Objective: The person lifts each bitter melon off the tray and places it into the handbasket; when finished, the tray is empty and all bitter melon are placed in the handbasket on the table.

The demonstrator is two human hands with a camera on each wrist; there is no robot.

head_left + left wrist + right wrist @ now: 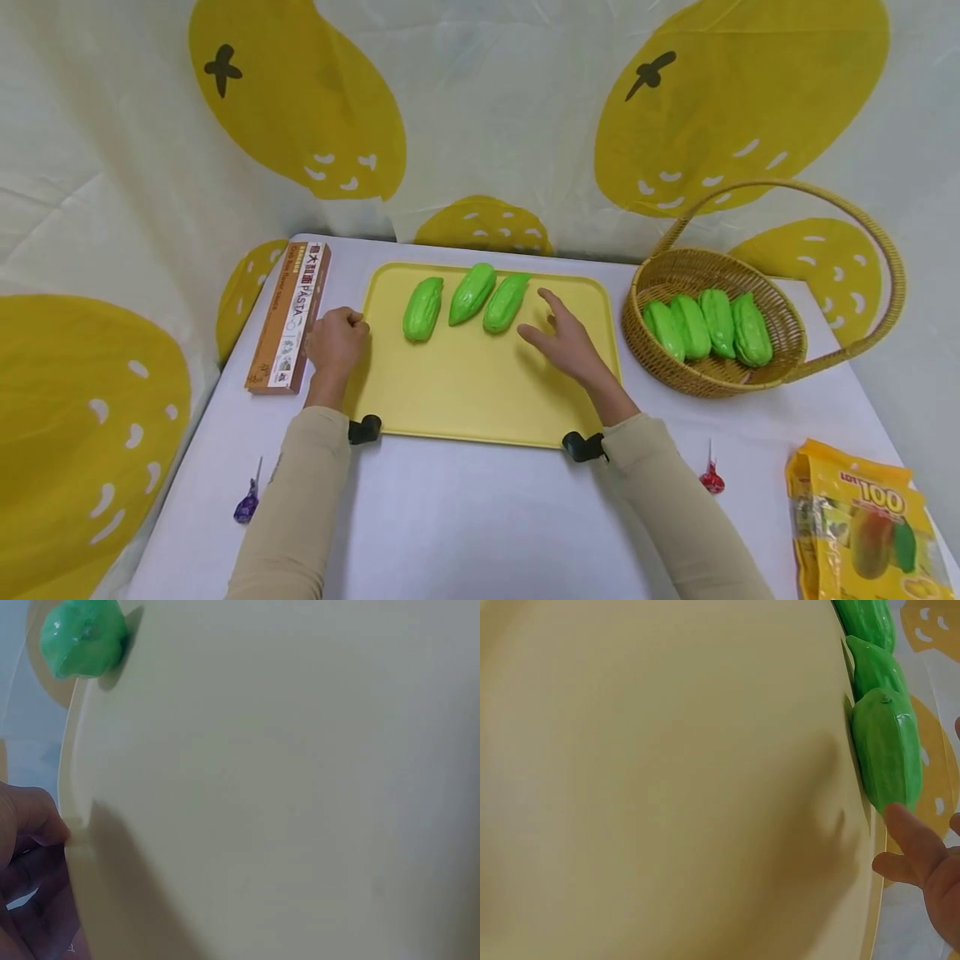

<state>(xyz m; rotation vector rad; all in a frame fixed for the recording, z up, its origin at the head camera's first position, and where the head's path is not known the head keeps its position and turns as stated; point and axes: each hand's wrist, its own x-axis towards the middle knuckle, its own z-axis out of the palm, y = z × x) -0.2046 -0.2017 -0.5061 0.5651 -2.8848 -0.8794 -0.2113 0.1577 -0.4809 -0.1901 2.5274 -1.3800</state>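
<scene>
Three glossy green ridged gourds lie on a yellow tray (465,400), near its far side: a left gourd (423,309), a middle gourd (472,294) and a right gourd (506,302). At the tray's left edge, my left hand (337,340) grips the rim; the left wrist view shows the thumb (46,821) on the edge and curled fingers lower down. My right hand (566,340) is over the tray's right part, thumb and fingers spread, holding nothing. It is nearest the right gourd, apart from it in the head view. Several more gourds (716,323) lie in a wicker basket (678,377).
A pasta box (288,317) lies left of the tray. The handled basket stands to its right. Nearer me are a purple lollipop (247,502), a red lollipop (712,477) and a yellow snack bag (870,525). A patterned curtain (495,117) hangs behind the table.
</scene>
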